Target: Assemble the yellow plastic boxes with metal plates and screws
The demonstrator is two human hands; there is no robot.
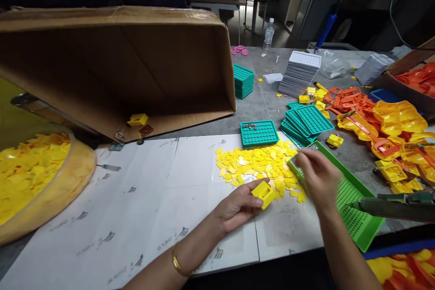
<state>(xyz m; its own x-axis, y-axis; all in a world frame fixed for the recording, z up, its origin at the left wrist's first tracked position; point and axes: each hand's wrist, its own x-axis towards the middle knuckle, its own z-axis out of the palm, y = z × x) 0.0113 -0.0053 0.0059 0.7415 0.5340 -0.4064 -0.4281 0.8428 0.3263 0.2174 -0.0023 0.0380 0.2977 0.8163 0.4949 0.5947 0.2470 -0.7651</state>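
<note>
My left hand holds a small yellow plastic box between thumb and fingers, with its hollow side up. To the right, my right hand is over the far left end of a green perforated basket. Its fingertips are pinched together near small shiny parts there; motion blurs the hand, and whatever is in the pinch is hidden. Between and beyond my hands, loose flat yellow pieces are heaped on the white sheet.
A teal tray with several small round parts stands behind the heap. More teal trays lie to its right. A cardboard box lies open at left, near a tub of yellow pieces. A dark power-tool-like object juts over the basket.
</note>
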